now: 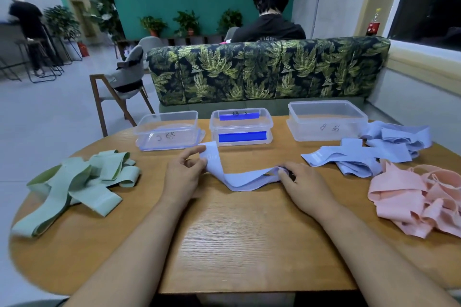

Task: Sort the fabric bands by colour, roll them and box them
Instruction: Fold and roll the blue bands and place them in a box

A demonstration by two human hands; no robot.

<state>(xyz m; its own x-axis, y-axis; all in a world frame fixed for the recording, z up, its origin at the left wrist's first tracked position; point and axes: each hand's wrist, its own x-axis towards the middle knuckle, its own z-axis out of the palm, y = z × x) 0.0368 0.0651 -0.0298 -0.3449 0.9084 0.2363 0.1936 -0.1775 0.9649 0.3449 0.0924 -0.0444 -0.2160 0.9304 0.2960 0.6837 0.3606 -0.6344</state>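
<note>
L hand [183, 177] pinches blue band [239, 183] end on near side of middle box [240, 129]; R hand [305, 188] fingers curled, gripping other end.

Past the left fingers [197, 150], the left clear box [167, 129] carries a handwritten "C" and a blurred character. Past the right fingers [284, 172], the right clear box [326, 121] shows "B" and another. Print on the band [239, 180] by the left fingers is illegible.
</note>
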